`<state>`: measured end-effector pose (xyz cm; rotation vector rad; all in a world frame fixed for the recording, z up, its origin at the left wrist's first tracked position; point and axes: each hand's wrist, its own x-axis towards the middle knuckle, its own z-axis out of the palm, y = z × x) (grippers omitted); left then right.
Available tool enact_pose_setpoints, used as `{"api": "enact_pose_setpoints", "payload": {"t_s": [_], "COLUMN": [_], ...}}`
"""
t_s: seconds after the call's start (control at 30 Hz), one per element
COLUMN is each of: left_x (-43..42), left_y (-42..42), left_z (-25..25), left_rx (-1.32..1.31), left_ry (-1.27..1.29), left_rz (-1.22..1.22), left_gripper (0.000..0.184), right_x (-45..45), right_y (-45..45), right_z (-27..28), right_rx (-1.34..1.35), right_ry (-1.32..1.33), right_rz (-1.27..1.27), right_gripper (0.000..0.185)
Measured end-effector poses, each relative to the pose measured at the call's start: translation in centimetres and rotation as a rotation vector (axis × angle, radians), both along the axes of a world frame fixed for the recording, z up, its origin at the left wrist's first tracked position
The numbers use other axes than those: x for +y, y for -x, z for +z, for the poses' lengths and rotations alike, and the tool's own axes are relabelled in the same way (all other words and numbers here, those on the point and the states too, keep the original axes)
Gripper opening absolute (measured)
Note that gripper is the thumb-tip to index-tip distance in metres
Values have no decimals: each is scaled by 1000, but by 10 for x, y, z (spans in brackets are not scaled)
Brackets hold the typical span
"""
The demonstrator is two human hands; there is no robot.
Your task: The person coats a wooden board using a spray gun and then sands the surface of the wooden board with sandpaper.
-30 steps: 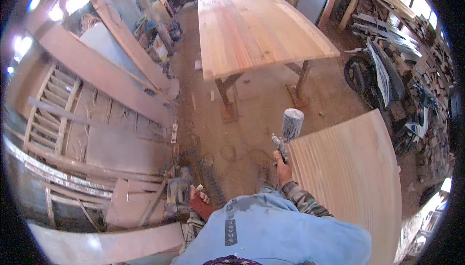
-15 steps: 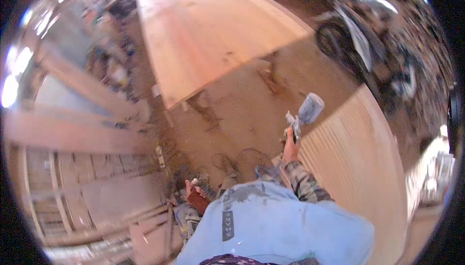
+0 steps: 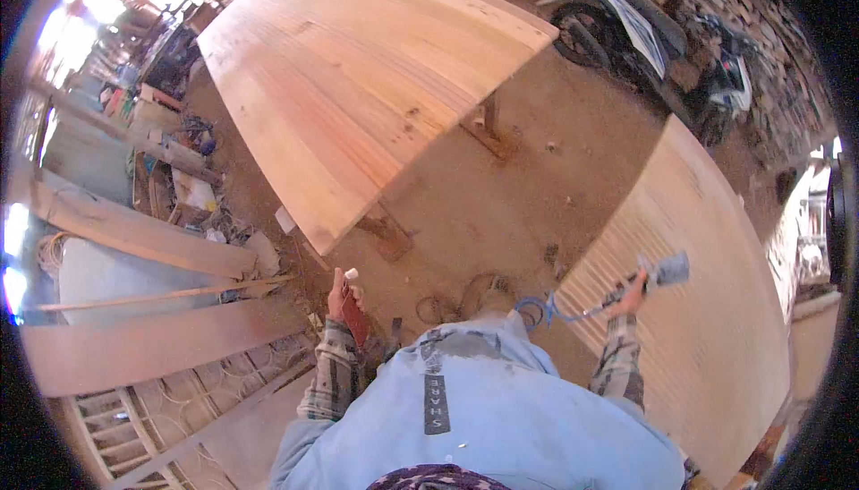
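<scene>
In my right hand (image 3: 628, 297) is a paint spray gun (image 3: 669, 269) with a grey cup, tilted over the ribbed wooden panel (image 3: 707, 329) on my right. A blue hose (image 3: 537, 309) runs from it toward my body. My left hand (image 3: 344, 293) is closed around a dark red, flat piece (image 3: 354, 320) that looks like sandpaper. A small white bit (image 3: 351, 273) shows at its fingertips. Ahead of me lies a large wooden panel (image 3: 376, 78) of joined boards, raised on wooden supports (image 3: 490, 136).
A parked motorcycle (image 3: 626, 29) stands at the back right, near piled wood scraps. Planks (image 3: 143, 230) and slatted frames (image 3: 125, 427) lean at the left, with clutter behind them. Brown dirt floor (image 3: 537, 177) lies between the two panels.
My right hand has swung right with the spray gun, now over the right panel. My left hand has risen from beside my body. The view has turned, shifting the panels.
</scene>
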<state>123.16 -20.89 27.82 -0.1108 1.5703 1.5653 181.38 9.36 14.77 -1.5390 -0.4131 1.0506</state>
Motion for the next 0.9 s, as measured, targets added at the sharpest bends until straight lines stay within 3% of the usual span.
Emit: {"api": "enact_pose_setpoints", "payload": {"t_s": [0.13,0.17,0.23,0.33,0.37,0.47,0.57,0.73,0.8,0.9], "left_x": [34,45,73,91,93,107,116,127,144,149], "left_y": [40,37,-2,-39,-46,-74,-82,-66,-68,-40], "left_z": [-9,-21,0,-25,-36,-32,-32,-25,5,-15], "left_rx": [-182,-60,-90,-146,-166,-226,-224,-306,-166,-203], "left_ry": [-55,10,49,94,96,83,107,170,153,60], "left_rz": [45,62,77,27,-38,-98,-161,-251,-215,-272], "left_gripper": [52,54,53,51,50,51,51,53,53,54], "right_x": [-15,-9,5,-4,-1,-6,-12,-25,-34,-53], "right_y": [13,-15,-78,-48,-54,-71,-46,-47,-22,-16], "right_z": [39,-6,-104,-57,-76,-115,-62,-66,-28,-47], "right_rx": [11,-71,-241,-359,-130,-284,-381,-383,-246,-272], "right_ry": [240,225,203,213,68,-37,89,100,167,237], "right_rz": [-65,-68,-80,-102,-88,21,63,85,117,95], "right_gripper": [50,53,59,69,77,77,72,65,68,72]}}
